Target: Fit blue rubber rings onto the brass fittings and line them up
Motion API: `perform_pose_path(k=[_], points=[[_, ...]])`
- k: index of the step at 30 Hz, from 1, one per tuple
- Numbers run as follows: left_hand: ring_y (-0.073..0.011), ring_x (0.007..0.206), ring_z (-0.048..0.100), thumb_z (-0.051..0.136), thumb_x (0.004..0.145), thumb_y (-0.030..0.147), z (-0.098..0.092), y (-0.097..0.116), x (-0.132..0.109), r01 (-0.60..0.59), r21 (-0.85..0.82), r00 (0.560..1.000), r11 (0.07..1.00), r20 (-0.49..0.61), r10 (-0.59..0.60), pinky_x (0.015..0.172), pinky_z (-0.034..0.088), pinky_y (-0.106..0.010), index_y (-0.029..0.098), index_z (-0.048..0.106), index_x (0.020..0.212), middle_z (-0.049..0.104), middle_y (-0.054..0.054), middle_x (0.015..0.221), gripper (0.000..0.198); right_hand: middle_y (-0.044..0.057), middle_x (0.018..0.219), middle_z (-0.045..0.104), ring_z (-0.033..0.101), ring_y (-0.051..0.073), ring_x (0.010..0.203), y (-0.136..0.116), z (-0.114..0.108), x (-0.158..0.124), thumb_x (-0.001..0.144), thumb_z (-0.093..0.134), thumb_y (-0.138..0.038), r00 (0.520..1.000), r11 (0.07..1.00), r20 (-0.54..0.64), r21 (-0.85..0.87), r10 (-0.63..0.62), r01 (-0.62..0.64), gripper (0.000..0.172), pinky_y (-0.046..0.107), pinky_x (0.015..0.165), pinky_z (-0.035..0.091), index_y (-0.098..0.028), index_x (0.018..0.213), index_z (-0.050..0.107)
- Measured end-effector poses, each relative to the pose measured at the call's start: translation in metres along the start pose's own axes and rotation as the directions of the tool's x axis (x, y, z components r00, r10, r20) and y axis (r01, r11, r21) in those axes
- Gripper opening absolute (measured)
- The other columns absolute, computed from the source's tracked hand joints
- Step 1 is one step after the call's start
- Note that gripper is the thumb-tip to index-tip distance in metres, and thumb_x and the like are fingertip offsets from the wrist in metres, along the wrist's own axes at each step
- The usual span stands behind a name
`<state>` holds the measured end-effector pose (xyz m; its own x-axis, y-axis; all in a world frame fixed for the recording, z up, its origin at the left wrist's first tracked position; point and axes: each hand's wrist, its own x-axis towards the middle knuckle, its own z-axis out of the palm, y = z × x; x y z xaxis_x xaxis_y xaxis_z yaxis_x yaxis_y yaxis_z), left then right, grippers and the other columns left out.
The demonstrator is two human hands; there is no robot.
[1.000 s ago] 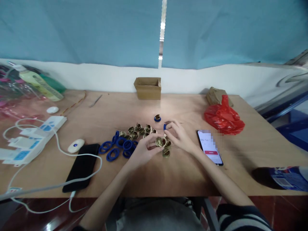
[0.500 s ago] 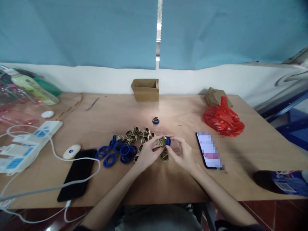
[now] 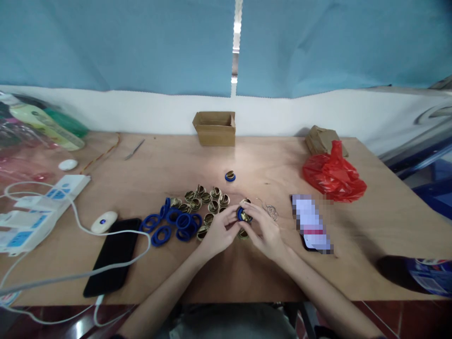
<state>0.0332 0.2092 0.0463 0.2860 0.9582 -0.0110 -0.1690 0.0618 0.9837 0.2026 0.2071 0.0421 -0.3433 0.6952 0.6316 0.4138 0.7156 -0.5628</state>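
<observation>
Both hands meet over the middle of the wooden table. My left hand and my right hand pinch together one brass fitting with a blue ring around it, fingers closed on it. Just to the left lies a heap of blue rings. A cluster of several brass fittings sits behind the hands. One fitting with a blue ring on it stands alone farther back.
A small cardboard box stands at the back wall. A red plastic bag and a lit phone are right. A black phone, white cable, power strips and bottles fill the left.
My right hand brought the blue ring from behind the pile onto the brass fitting held by my left hand. Both hands drew closer together and nearer to me.
</observation>
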Motion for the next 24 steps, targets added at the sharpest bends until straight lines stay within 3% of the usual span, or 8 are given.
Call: perform_pose_path(k=[6,11,15,18,21,24], points=[[-0.0258,0.114,0.068,0.068,0.086,0.023,-0.011,-0.002,-0.001,0.012,-0.055,0.996,0.998,0.085,-0.007,0.101,0.053,-0.037,0.017,0.064,0.129,0.074,-0.011,0.119,0.044,0.007,0.134,0.067,0.065,0.025,0.123,0.001,-0.004,0.003,0.091,0.069,-0.016,0.997,0.995,-0.001,0.063,0.077,-0.076,0.063,0.046,0.108,0.054,-0.030,0.147,0.044],[-0.0260,0.109,0.068,0.064,0.092,0.040,-0.009,-0.003,-0.001,0.064,-0.023,0.998,0.998,0.014,-0.064,0.098,0.055,-0.040,0.017,0.066,0.127,0.072,-0.012,0.119,0.042,0.009,0.139,0.063,0.062,0.024,0.128,0.000,-0.010,0.004,0.092,0.066,-0.017,0.990,0.978,0.075,0.158,0.123,-0.133,0.061,0.045,0.109,0.052,-0.029,0.147,0.041],[-0.0269,0.113,0.067,0.061,0.094,0.044,-0.005,0.001,-0.001,0.059,-0.049,0.996,0.997,0.074,-0.055,0.100,0.056,-0.043,0.018,0.064,0.130,0.070,-0.013,0.124,0.044,0.014,0.142,0.058,0.058,0.029,0.130,0.004,-0.016,0.003,0.095,0.057,-0.027,0.981,0.918,0.054,0.345,0.188,-0.195,0.050,0.051,0.107,0.050,-0.024,0.143,0.042],[-0.0277,0.118,0.066,0.060,0.095,0.044,-0.005,0.001,-0.001,0.038,-0.077,0.994,0.996,0.103,-0.030,0.099,0.058,-0.043,0.020,0.063,0.129,0.066,-0.013,0.130,0.041,0.012,0.123,0.064,0.064,0.027,0.111,0.009,-0.019,0.005,0.096,0.054,-0.028,0.965,0.913,-0.005,0.322,0.264,-0.248,0.034,0.048,0.095,0.054,-0.023,0.129,0.052],[-0.0287,0.120,0.065,0.060,0.095,0.043,-0.006,-0.002,-0.001,0.027,-0.081,0.996,0.996,0.085,-0.020,0.099,0.059,-0.044,0.020,0.063,0.128,0.064,-0.013,0.134,0.040,0.008,0.105,0.064,0.062,0.022,0.087,0.010,-0.018,0.008,0.092,0.057,-0.022,0.957,0.934,0.067,0.209,0.281,-0.289,0.021,0.038,0.077,0.055,-0.022,0.113,0.060],[-0.0290,0.120,0.066,0.061,0.095,0.042,-0.007,-0.003,0.000,0.015,-0.063,0.998,0.998,0.060,-0.011,0.099,0.059,-0.044,0.018,0.062,0.126,0.065,-0.014,0.133,0.040,0.008,0.105,0.063,0.061,0.022,0.091,0.006,-0.015,0.010,0.091,0.055,-0.017,0.951,0.936,0.137,0.182,0.278,-0.300,0.020,0.035,0.073,0.053,-0.021,0.110,0.060]])
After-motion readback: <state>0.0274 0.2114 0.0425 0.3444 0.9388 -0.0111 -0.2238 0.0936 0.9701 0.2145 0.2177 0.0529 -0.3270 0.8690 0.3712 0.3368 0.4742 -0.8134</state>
